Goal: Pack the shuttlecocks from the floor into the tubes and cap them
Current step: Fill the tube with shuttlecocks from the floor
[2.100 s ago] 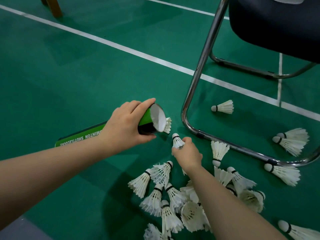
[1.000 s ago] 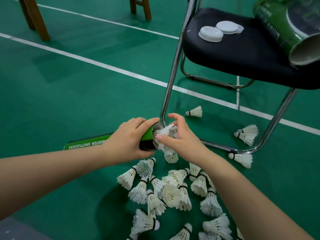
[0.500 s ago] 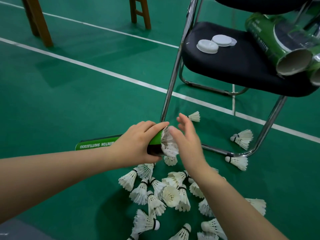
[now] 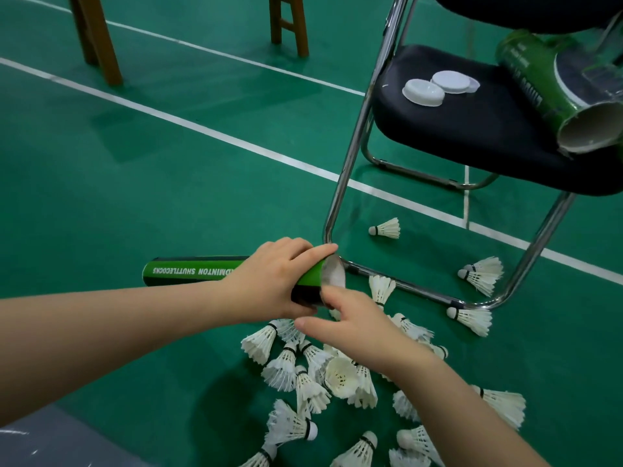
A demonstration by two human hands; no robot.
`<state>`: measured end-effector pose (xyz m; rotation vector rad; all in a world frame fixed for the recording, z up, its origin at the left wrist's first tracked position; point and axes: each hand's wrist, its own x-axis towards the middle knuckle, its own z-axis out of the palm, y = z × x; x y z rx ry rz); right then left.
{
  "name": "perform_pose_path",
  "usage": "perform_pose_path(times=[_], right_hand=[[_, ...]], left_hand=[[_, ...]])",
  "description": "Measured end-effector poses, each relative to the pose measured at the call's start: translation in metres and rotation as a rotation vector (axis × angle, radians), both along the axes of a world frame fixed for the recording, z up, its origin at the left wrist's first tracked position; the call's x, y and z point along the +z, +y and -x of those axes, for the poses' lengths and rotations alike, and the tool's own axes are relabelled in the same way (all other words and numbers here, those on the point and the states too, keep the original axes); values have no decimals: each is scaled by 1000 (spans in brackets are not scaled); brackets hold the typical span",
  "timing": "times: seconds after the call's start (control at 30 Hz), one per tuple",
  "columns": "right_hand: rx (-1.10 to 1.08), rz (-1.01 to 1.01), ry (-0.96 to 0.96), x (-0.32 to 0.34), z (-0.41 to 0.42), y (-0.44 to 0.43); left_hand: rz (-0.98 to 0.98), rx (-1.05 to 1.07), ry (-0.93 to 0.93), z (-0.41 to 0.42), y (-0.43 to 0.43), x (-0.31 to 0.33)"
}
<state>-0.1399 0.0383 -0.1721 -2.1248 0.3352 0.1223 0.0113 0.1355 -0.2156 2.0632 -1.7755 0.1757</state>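
Observation:
A green shuttlecock tube (image 4: 188, 271) lies nearly level just above the floor, its open mouth facing right. My left hand (image 4: 269, 281) grips it close to that mouth. My right hand (image 4: 357, 325) sits just below the mouth, fingertips at the lower rim and thumb pointing left, and I see nothing held in it. Under that hand, several white feather shuttlecocks (image 4: 340, 375) lie heaped on the green court floor. Two white caps (image 4: 423, 92) rest on the black chair seat.
A chrome-framed chair (image 4: 350, 163) stands right behind the tube mouth, with more open green tubes (image 4: 539, 92) lying on its seat. Single shuttlecocks (image 4: 387, 228) lie under and beside its frame. Wooden legs (image 4: 97, 38) stand at the back left.
My right hand pushed a shuttlecock into the tube mouth, then drew back and dropped below the rim. My left hand kept its grip on the tube.

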Motion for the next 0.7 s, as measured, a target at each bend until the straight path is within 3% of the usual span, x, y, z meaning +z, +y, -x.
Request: perform_pose_path(times=[0.23, 0.43, 0.6, 0.7], right_hand=[[116, -32, 74, -15, -10, 9], [-218, -323, -402, -23, -11, -2], [-222, -188, -403, -40, -31, -16], [-188, 137, -294, -59, -45, -21]], left_hand=[[-52, -43, -8, 8, 10, -1], [-68, 99, 46, -3, 24, 3], [-119, 187, 52, -16, 42, -3], [-132, 243, 59, -25, 51, -5]])
